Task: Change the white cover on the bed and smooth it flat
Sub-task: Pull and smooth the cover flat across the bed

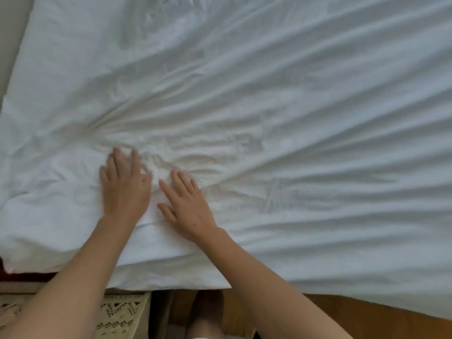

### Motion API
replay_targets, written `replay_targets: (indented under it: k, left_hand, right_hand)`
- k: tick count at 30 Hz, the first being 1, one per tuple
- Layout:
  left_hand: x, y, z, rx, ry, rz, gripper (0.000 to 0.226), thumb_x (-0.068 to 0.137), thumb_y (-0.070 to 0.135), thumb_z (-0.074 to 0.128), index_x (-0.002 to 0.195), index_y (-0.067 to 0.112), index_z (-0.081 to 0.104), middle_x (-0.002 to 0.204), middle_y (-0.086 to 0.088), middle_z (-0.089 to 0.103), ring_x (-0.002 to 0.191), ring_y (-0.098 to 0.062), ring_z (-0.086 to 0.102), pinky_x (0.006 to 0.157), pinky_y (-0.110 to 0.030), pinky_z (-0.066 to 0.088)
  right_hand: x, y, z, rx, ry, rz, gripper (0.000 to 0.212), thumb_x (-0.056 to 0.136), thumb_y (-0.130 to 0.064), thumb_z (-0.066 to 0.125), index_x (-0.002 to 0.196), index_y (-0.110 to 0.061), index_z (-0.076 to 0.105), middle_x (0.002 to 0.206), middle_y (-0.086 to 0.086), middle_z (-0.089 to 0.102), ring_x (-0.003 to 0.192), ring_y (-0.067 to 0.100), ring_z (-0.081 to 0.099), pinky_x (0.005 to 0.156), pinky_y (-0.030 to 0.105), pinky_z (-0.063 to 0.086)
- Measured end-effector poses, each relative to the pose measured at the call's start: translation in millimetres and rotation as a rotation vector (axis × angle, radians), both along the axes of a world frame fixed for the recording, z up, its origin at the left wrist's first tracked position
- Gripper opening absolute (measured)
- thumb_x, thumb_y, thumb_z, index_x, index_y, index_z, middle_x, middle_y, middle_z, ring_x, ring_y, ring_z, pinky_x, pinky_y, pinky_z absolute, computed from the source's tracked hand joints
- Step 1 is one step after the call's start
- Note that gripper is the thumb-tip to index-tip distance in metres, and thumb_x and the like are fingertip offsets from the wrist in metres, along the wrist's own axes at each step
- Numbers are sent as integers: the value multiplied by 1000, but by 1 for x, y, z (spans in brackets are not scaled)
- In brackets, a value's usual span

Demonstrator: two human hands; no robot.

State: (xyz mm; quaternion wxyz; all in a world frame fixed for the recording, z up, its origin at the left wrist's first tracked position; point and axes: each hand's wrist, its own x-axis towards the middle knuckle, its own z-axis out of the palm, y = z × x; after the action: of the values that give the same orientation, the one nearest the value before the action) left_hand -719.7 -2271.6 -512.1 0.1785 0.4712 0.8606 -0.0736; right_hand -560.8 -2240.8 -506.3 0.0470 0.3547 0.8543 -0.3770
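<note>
The white cover point(281, 99) spreads over nearly the whole bed, with long creases fanning out to the right from a bunched spot near my hands. My left hand point(124, 187) lies palm down on the cover near the front edge, fingers straight and pressing the fabric. My right hand point(188, 206) lies flat beside it, a little nearer to me, fingers spread on the cloth. Neither hand grips anything. The cover's front edge hangs over the bedside.
A cream lace cloth point(117, 314) hangs at the lower left below the bed edge. Brown wooden floor point(367, 319) shows at the lower right. My foot point(205, 324) stands by the bed. A grey strip point(9, 33) runs along the far left.
</note>
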Motion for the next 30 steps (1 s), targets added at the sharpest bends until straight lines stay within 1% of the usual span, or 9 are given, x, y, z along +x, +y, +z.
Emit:
replay_targets:
  k: [2, 5, 8, 10, 11, 15, 19, 24, 30]
  left_hand:
    - [44, 0, 25, -50, -98, -115, 64, 96, 32, 54, 150, 9, 29, 155, -29, 19, 141, -44, 22, 113, -58, 21]
    - [106, -2, 73, -166, -206, -212, 62, 103, 41, 31, 155, 18, 8, 161, -18, 0, 149, -32, 3, 120, -45, 6]
    - [159, -1, 135, -178, -284, -354, 60, 104, 39, 27, 155, 19, 2, 161, -15, -5, 149, -28, -2, 121, -41, 2]
    - [185, -2, 167, -192, -326, -398, 59, 105, 36, 29, 156, 19, 5, 162, -14, -2, 149, -27, 0, 121, -40, 3]
    - [198, -3, 182, -206, -342, -424, 58, 105, 35, 30, 156, 19, 7, 162, -14, -1, 149, -27, 1, 122, -39, 5]
    - [248, -13, 235, -276, -356, -509, 56, 104, 31, 31, 155, 18, 12, 161, -15, 6, 148, -28, 9, 120, -38, 10]
    - [307, -20, 280, -294, -291, -647, 55, 102, 30, 37, 152, 15, 22, 158, -16, 20, 143, -30, 23, 115, -37, 19]
    - [408, -15, 313, -257, -265, -767, 51, 100, 32, 43, 148, 15, 33, 150, -12, 37, 136, -28, 36, 108, -37, 31]
    - [562, -9, 314, -255, -241, -849, 52, 99, 32, 43, 148, 16, 34, 151, -11, 36, 136, -29, 36, 106, -36, 35]
  right_hand:
    - [37, 4, 26, -27, -23, -84, 55, 99, -40, 32, 145, -11, 39, 156, 19, 25, 146, 32, 18, 117, 43, 14]
    - [101, 9, 66, -44, -135, -198, 60, 99, -45, 25, 146, -11, 38, 155, 18, 26, 145, 32, 22, 118, 47, 22]
    - [166, 8, 117, -53, -249, -358, 53, 104, -39, 33, 150, -14, 29, 159, 12, 19, 147, 26, 16, 120, 41, 18]
    - [204, 4, 147, -75, -305, -445, 53, 104, -38, 33, 152, -17, 24, 160, 7, 17, 148, 22, 13, 119, 33, 13]
    - [225, 0, 166, -95, -315, -499, 53, 104, -38, 33, 152, -18, 24, 160, 6, 18, 147, 21, 15, 118, 32, 15]
    - [301, -27, 228, -217, -292, -692, 50, 103, -34, 38, 150, -18, 30, 154, 4, 34, 142, 20, 26, 113, 35, 27]
    - [376, -55, 273, -282, -277, -831, 50, 102, -33, 40, 149, -18, 33, 151, 4, 38, 140, 21, 31, 110, 37, 29]
    - [481, -79, 300, -273, -258, -987, 48, 101, -33, 40, 147, -17, 37, 147, 9, 44, 135, 25, 38, 105, 37, 34]
    - [630, -98, 309, -299, -209, -1110, 49, 101, -37, 40, 145, -17, 40, 147, 7, 43, 135, 25, 39, 105, 38, 37]
